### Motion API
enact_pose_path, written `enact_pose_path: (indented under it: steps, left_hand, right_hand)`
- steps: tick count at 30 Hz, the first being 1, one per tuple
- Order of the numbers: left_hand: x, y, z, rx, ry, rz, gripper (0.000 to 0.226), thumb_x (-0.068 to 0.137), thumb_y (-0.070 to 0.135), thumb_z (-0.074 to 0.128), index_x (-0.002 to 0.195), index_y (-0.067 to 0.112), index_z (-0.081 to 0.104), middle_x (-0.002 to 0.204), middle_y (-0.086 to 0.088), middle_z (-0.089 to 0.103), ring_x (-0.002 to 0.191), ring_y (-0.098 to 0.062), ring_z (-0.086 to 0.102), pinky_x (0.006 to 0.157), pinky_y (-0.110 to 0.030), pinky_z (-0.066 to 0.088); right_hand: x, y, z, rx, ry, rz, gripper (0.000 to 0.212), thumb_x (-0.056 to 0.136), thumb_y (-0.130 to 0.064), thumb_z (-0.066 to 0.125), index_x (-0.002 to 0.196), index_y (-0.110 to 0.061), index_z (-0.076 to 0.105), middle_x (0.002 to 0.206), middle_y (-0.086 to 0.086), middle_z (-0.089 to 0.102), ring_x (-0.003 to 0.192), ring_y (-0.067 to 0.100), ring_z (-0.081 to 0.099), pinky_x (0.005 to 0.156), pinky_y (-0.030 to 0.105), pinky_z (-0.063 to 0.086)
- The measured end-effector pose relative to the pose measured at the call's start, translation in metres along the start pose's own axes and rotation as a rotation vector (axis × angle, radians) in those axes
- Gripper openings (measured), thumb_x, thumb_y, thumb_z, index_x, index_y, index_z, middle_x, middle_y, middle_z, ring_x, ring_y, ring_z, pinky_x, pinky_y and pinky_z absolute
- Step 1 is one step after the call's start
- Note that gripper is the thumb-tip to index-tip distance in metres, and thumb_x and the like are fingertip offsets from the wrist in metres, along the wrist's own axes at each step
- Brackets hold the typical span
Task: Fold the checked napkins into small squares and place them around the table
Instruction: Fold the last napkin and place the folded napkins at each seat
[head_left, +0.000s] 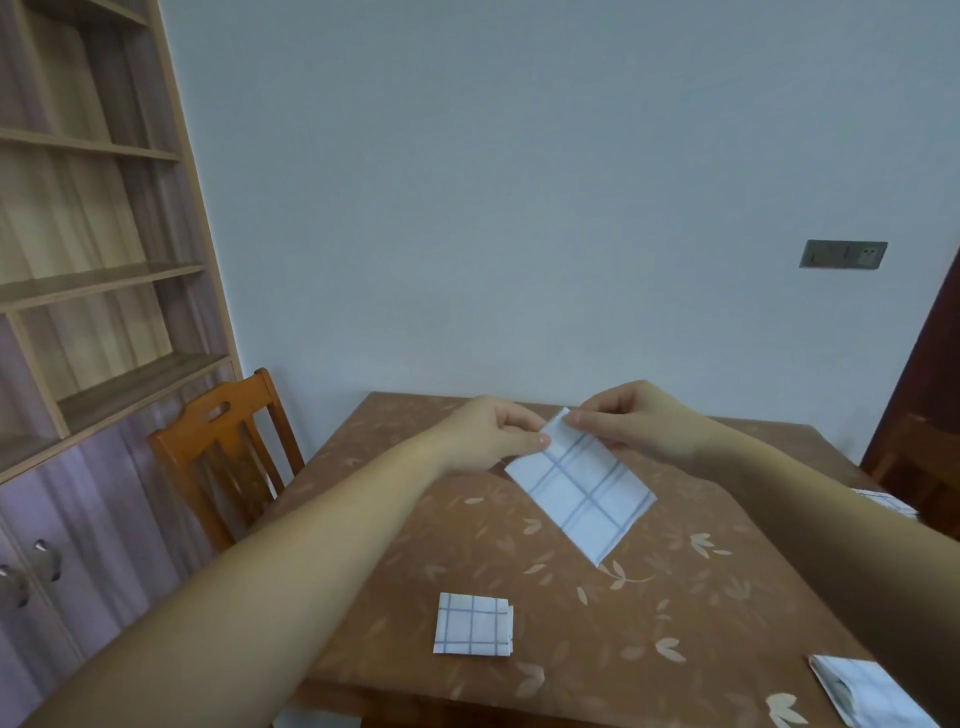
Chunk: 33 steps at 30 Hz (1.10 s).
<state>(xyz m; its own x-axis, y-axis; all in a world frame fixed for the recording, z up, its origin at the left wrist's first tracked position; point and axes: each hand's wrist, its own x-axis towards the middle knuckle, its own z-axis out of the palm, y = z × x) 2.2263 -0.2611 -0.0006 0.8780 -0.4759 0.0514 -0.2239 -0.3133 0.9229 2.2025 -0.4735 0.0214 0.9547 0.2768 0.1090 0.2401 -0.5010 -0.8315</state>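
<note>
At the near right corner of the desk (675, 597), which wears a brown leaf-patterned cloth, a folded checked napkin (872, 696) lies partly cut off by the frame edge; left of it, near the front edge, a small folded square (474, 625) of the same white cloth with grey-blue lines lies flat, its sides roughly square to the desk edge; both are well apart from the hands.

Further in, over the middle of the desk, the held napkin (582, 488) is a folded oblong; its long axis runs diagonally, far end towards the far left and near end pointing to the near right; whether the near corner touches the desk cannot be told. The left hand (493, 436) pinches its far left edge between thumb and curled fingers; the right hand (639, 421) pinches the far tip from the other side; the napkin hangs from the two hands towards the viewer.

By the right edge another checked napkin (883, 501) shows past the right forearm; beyond the left edge stand a wooden chair (228, 452) and a shelf unit (93, 291).
</note>
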Motion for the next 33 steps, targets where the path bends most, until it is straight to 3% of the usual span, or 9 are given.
enact_pose_path:
  steps: [4, 7, 9, 13, 18, 21, 25, 30, 33]
  left_hand:
    - [-0.005, 0.002, -0.001, 0.087, -0.013, 0.022, 0.011, 0.092, 0.014, 0.065, 0.099, 0.011, 0.073, 0.080, -0.005, 0.069, 0.066, -0.008, 0.064, 0.060, -0.020, 0.051]
    - [-0.007, 0.000, -0.003, 0.159, -0.005, 0.030, 0.014, 0.091, 0.025, 0.067, 0.092, 0.014, 0.075, 0.081, -0.006, 0.069, 0.072, -0.019, 0.064, 0.068, -0.030, 0.054]
    - [-0.009, -0.001, -0.004, 0.200, 0.004, 0.026, 0.018, 0.090, 0.035, 0.066, 0.088, 0.021, 0.077, 0.080, 0.003, 0.073, 0.073, -0.024, 0.067, 0.071, -0.033, 0.057]
    - [-0.013, 0.002, -0.004, 0.229, 0.018, 0.040, 0.021, 0.093, 0.037, 0.062, 0.080, 0.027, 0.075, 0.065, 0.013, 0.067, 0.055, -0.008, 0.058, 0.059, -0.022, 0.048]
    - [-0.014, 0.003, -0.003, 0.193, 0.051, 0.045, 0.019, 0.093, 0.035, 0.061, 0.082, 0.026, 0.073, 0.066, 0.007, 0.063, 0.052, -0.004, 0.054, 0.052, -0.016, 0.043]
    - [-0.011, 0.001, -0.008, 0.113, 0.128, 0.039, 0.017, 0.095, 0.029, 0.061, 0.089, 0.018, 0.073, 0.060, 0.002, 0.059, 0.046, -0.004, 0.049, 0.046, -0.013, 0.040]
    - [-0.012, -0.002, -0.018, 0.102, 0.180, 0.017, 0.017, 0.096, 0.025, 0.060, 0.094, 0.012, 0.071, 0.050, 0.003, 0.051, 0.039, -0.001, 0.045, 0.044, -0.012, 0.041]
    - [-0.015, -0.003, -0.020, 0.106, 0.110, -0.002, 0.028, 0.095, 0.038, 0.058, 0.084, 0.014, 0.069, 0.073, -0.004, 0.055, 0.064, -0.014, 0.050, 0.055, -0.019, 0.042]
    - [-0.009, 0.002, -0.010, 0.094, 0.231, 0.005, 0.040, 0.092, 0.047, 0.059, 0.088, 0.010, 0.071, 0.076, 0.001, 0.060, 0.069, -0.013, 0.054, 0.064, -0.026, 0.040]
  right_hand:
    - [0.002, 0.000, 0.006, 0.083, -0.001, 0.012, 0.019, 0.089, -0.020, 0.071, 0.078, -0.005, 0.077, 0.076, 0.005, 0.073, 0.073, 0.012, 0.067, 0.070, 0.025, 0.054]
    - [0.001, 0.000, 0.008, 0.170, -0.014, 0.038, 0.016, 0.088, -0.017, 0.071, 0.076, -0.008, 0.077, 0.078, 0.006, 0.075, 0.074, 0.015, 0.070, 0.068, 0.026, 0.054]
    - [0.001, -0.001, 0.007, 0.167, -0.009, 0.056, 0.016, 0.089, -0.017, 0.070, 0.080, -0.007, 0.077, 0.081, 0.008, 0.075, 0.076, 0.018, 0.071, 0.068, 0.028, 0.054]
    - [0.000, -0.003, 0.008, 0.142, 0.006, 0.067, 0.017, 0.090, -0.023, 0.069, 0.088, -0.007, 0.076, 0.083, 0.010, 0.073, 0.073, 0.020, 0.068, 0.067, 0.033, 0.053]
    - [-0.003, -0.009, 0.013, 0.149, 0.105, 0.017, 0.017, 0.090, -0.022, 0.069, 0.077, -0.013, 0.077, 0.071, 0.001, 0.072, 0.063, 0.012, 0.065, 0.057, 0.023, 0.051]
    - [-0.008, -0.011, 0.013, 0.148, -0.040, 0.125, 0.027, 0.091, -0.031, 0.067, 0.077, -0.009, 0.075, 0.066, 0.005, 0.068, 0.056, 0.015, 0.061, 0.051, 0.023, 0.046]
    - [-0.014, -0.007, 0.009, 0.159, -0.166, 0.164, 0.036, 0.093, -0.024, 0.063, 0.060, -0.013, 0.071, 0.050, 0.008, 0.054, 0.036, 0.012, 0.043, 0.038, 0.020, 0.033]
    - [-0.013, -0.010, 0.012, 0.085, -0.136, 0.125, 0.045, 0.094, -0.026, 0.064, 0.050, -0.017, 0.064, 0.043, 0.003, 0.044, 0.036, 0.015, 0.031, 0.037, 0.019, 0.024]
    - [-0.010, -0.015, 0.020, -0.003, -0.114, 0.089, 0.044, 0.093, -0.030, 0.064, 0.051, -0.018, 0.062, 0.041, 0.004, 0.042, 0.038, 0.018, 0.032, 0.039, 0.021, 0.024]
